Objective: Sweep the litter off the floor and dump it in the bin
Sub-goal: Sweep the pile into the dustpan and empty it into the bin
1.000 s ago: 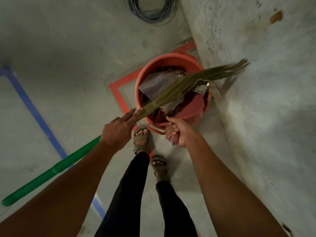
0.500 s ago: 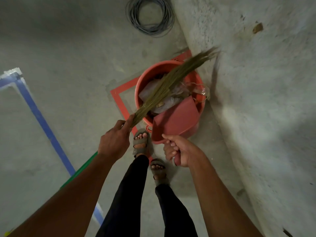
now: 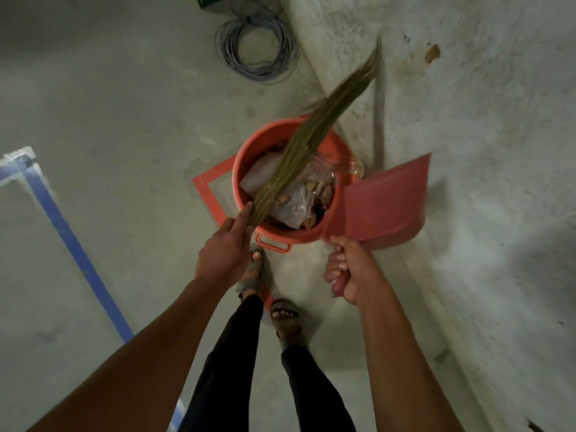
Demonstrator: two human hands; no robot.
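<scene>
Here, the floor is bare concrete with a blue tape line running along its left side. The left hand grips the broom at the base of its bristles, fingers curled around the bundle with the forefinger laid straight along it. The bristles extend up and to the right, crossing over the open top of the bin, with their tips blurred against the wall. The bin is a red round bucket standing on the floor beside the foot of the wall, partly on a square of red tape. Inside it lies the litter: clear plastic wrap and small brown scraps. A coil of grey cable lies on the floor beyond the bin, near the wall. Two sandalled feet stand just short of the bin. The right hand grips the handle of the red dustpan, fingers wrapped fully around it. The dustpan is held tilted at the right side of the bin, its near corner over the rim.
</scene>
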